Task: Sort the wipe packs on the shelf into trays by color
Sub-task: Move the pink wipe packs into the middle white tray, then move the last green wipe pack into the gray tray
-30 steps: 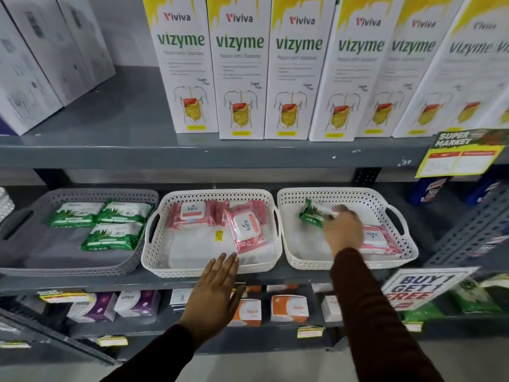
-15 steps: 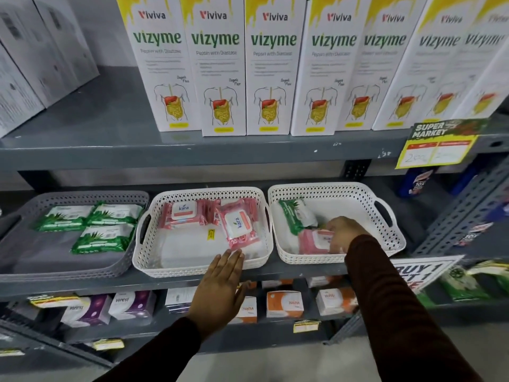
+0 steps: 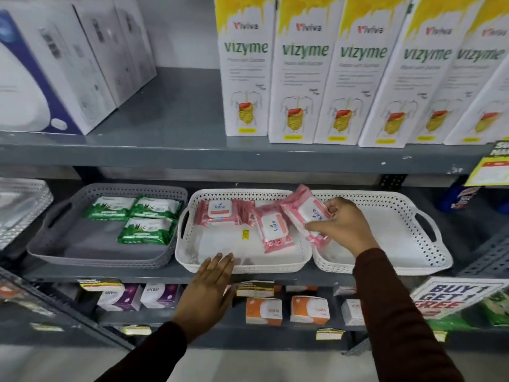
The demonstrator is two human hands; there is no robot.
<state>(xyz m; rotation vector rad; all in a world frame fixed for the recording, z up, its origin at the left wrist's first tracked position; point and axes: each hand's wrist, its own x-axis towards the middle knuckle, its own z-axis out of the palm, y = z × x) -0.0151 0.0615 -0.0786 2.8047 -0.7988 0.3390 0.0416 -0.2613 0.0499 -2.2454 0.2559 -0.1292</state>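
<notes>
Three trays stand side by side on the middle shelf. The grey tray (image 3: 55, 252) on the left holds three green wipe packs (image 3: 148, 230). In the middle white tray (image 3: 248, 267) lie pink wipe packs (image 3: 220, 213), one of them (image 3: 274, 230) tilted. My right hand (image 3: 344, 230) grips another pink wipe pack (image 3: 305, 213), held tilted above the rims where the middle tray and the right white tray (image 3: 413, 260) meet. My left hand (image 3: 209, 288) lies flat with its fingers on the middle tray's front rim, holding nothing. No pack shows in the visible part of the right tray.
Tall Vizyme boxes (image 3: 303, 78) and white cartons (image 3: 55, 64) fill the shelf above. Small orange boxes (image 3: 264, 311) and purple boxes sit on the shelf below. A "Buy 1 Get 1 Free" sign (image 3: 451, 299) hangs at the lower right. Another perforated tray (image 3: 22, 205) shows at far left.
My right hand picked a pink pack out of the right tray and carried it left to the middle tray's right edge. The view shifted left. My left hand stayed at the middle tray's front.
</notes>
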